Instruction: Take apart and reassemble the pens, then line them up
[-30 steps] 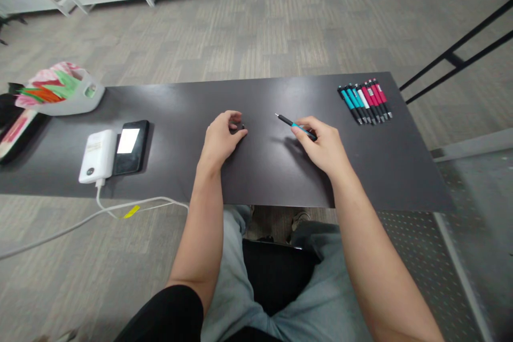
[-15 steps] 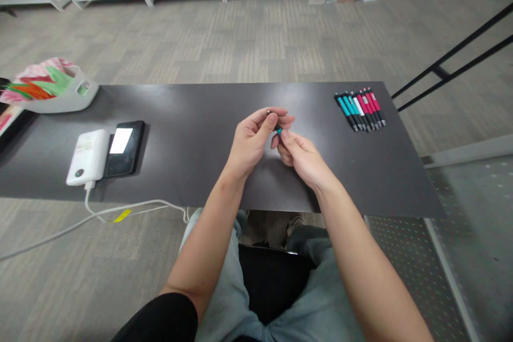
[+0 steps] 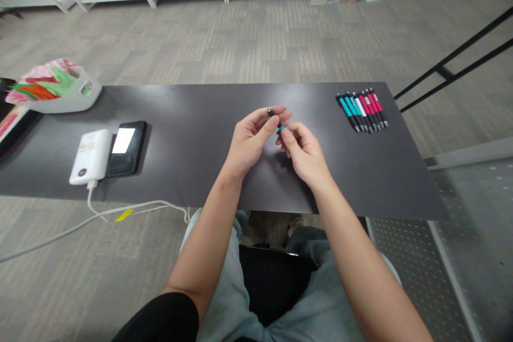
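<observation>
Above the middle of the dark table (image 3: 192, 139), my left hand (image 3: 253, 138) grips a pen (image 3: 281, 127) by its black part, between thumb and fingers. Its silver tip points up and away from me. A short turquoise section shows between the two hands. My right hand (image 3: 303, 154) pinches the pen's turquoise end, its thumb on top; most of the barrel is hidden by the fingers. Off to the right, a row of pens (image 3: 363, 111) in turquoise, white and pink with black grips lies side by side on the table.
At the left lie a white power bank (image 3: 91, 156) with a cable (image 3: 90, 197) plugged in and a black phone (image 3: 126, 148). Behind them stands a white basket (image 3: 76, 100) with colourful items. A black metal frame (image 3: 444, 72) rises beyond the table's right end.
My right hand has shifted its grip on the pen, its fingers rolling up and slightly right. My left hand stays nearly in place. The view has moved slightly.
</observation>
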`<act>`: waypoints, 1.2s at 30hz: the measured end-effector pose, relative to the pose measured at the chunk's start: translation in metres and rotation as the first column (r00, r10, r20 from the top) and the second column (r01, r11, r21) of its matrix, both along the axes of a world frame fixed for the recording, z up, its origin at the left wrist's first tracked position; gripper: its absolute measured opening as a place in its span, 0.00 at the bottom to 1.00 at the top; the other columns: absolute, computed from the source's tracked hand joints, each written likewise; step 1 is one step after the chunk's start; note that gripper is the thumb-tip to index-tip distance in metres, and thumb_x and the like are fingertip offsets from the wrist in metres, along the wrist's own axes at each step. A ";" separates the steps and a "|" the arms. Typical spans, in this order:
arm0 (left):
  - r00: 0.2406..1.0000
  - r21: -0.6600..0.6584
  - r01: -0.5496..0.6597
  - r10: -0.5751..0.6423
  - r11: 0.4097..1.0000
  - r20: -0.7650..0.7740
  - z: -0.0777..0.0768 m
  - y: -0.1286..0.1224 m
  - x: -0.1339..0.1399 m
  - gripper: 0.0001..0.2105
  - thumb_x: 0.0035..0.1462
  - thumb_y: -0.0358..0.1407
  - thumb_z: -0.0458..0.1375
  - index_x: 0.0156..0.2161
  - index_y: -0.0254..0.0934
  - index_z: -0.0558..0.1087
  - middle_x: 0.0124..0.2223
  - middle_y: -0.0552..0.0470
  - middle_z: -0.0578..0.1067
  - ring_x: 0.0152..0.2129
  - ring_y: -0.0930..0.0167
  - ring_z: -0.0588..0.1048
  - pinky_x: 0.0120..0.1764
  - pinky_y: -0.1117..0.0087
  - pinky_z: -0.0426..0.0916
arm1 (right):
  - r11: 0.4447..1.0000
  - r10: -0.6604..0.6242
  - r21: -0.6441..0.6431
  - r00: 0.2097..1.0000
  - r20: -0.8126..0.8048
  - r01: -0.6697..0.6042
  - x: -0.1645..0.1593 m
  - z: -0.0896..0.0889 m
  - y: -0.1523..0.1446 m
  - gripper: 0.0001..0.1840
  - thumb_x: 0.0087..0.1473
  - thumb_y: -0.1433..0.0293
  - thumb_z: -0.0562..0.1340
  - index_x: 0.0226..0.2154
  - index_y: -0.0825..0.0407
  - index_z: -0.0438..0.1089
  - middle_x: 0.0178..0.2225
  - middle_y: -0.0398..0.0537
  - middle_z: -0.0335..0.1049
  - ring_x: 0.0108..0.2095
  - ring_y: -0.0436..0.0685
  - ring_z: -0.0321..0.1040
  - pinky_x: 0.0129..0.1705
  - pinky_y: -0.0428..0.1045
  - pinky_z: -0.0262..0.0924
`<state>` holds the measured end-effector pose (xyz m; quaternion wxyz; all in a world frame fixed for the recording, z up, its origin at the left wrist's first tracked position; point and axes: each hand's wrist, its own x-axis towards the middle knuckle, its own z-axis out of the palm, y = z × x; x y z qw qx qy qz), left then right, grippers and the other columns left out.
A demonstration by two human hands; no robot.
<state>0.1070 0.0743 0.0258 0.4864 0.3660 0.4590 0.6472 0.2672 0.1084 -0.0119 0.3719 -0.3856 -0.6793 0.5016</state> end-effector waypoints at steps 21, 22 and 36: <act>0.986 0.022 -0.162 0.163 0.986 -0.037 -0.006 0.006 -0.001 0.10 0.59 0.37 0.83 0.34 0.49 0.86 0.36 0.54 0.86 0.37 0.63 0.85 0.47 0.61 0.81 | 0.992 -0.093 0.089 0.996 -0.004 0.093 0.000 0.008 -0.004 0.18 0.70 0.43 0.70 0.46 0.38 0.75 0.36 0.45 0.74 0.37 0.64 0.71 0.44 0.59 0.70; 0.985 0.028 -0.167 0.168 0.986 -0.036 -0.007 0.006 -0.001 0.10 0.59 0.39 0.83 0.34 0.49 0.86 0.36 0.54 0.86 0.37 0.63 0.85 0.46 0.62 0.81 | 0.993 -0.077 0.086 0.997 -0.001 0.077 0.000 0.008 -0.004 0.18 0.71 0.44 0.69 0.44 0.38 0.75 0.36 0.46 0.74 0.37 0.64 0.71 0.45 0.59 0.70; 0.983 0.081 -0.173 0.177 0.982 -0.048 -0.010 0.006 -0.001 0.09 0.60 0.42 0.83 0.35 0.49 0.87 0.36 0.54 0.85 0.35 0.65 0.84 0.44 0.62 0.81 | 0.988 -0.085 0.132 0.996 0.032 0.080 0.002 0.015 -0.006 0.22 0.76 0.43 0.63 0.40 0.39 0.78 0.36 0.49 0.78 0.42 0.67 0.78 0.48 0.61 0.73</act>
